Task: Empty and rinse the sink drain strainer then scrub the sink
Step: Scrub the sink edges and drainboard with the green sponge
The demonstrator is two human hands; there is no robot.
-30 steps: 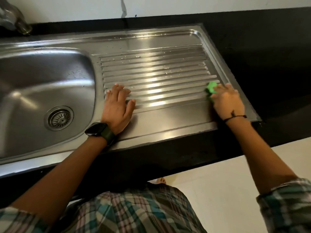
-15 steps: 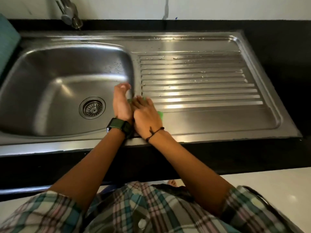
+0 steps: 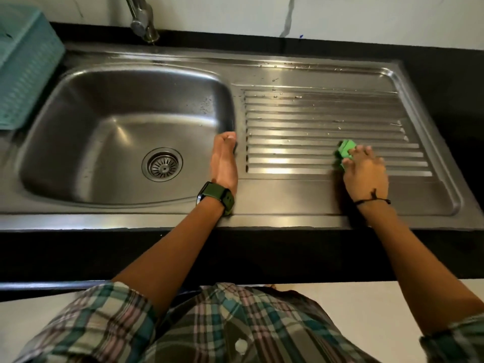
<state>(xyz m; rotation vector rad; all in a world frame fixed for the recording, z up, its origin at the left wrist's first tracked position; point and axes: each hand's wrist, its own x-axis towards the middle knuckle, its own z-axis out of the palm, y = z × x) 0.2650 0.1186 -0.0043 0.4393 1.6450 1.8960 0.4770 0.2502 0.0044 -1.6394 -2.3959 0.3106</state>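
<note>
my right hand point(image 3: 365, 174) is pressing the sponge point(image 3: 345, 151) on the drainboard point(image 3: 327, 121), ribs running left-right, left hand point(image 3: 224, 163) flat and empty by the bowl point(image 3: 125, 132).

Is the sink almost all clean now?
Partly. The drain strainer sits in its hole and looks clear of scraps, so that step seems finished. The right hand presses a green sponge on the ribbed drainboard, the left hand resting on the basin's edge. The basin may remain; no suds show there.
</note>
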